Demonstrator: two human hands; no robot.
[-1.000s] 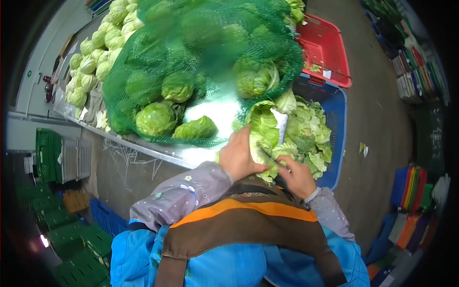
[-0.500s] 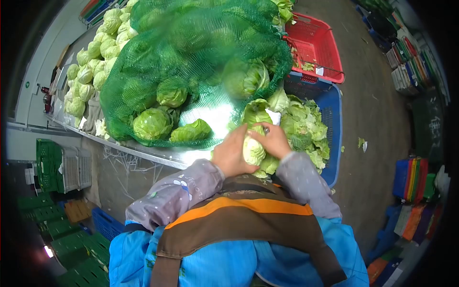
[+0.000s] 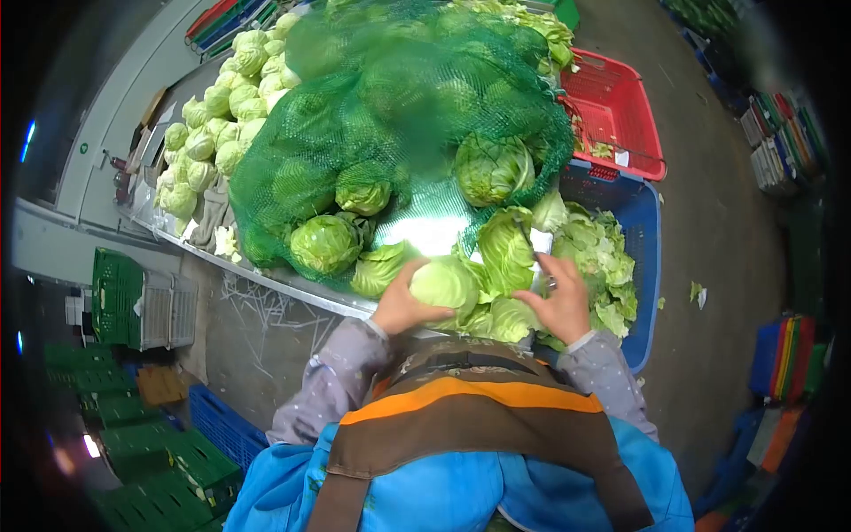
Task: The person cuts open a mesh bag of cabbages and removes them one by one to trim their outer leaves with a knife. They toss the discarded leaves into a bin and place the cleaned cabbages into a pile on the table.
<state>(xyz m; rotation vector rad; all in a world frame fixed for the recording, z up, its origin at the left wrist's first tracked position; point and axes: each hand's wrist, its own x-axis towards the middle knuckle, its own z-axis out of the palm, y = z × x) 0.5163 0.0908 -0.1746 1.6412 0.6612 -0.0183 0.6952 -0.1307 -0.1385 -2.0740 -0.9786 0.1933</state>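
My left hand [image 3: 406, 303] is wrapped round the near left side of a pale, peeled cabbage [image 3: 445, 287], thumb toward me. To the right, my right hand [image 3: 565, 300] has its thumb and index finger spread beside loose green outer leaves [image 3: 512, 319]. A thin, dark knife-like tool [image 3: 529, 239] runs out from under its index finger; the grip itself is mostly hidden. A large curled leaf [image 3: 503, 253] stands just beyond the hands. Behind lies a green mesh sack [image 3: 390, 115] with whole cabbages, one cabbage [image 3: 328, 243] near its open edge.
Trimmed cabbages [image 3: 232, 106] are piled at the table's back left. A blue crate [image 3: 644, 266] of discarded leaves [image 3: 603, 266] stands on the right, with a red crate [image 3: 620, 97] behind it. Green crates [image 3: 115, 426] stand on the floor at lower left.
My hands, together round the cabbage before, are now apart. The left hand has brought the cabbage left over the table edge, while the right hand has moved off it to the right.
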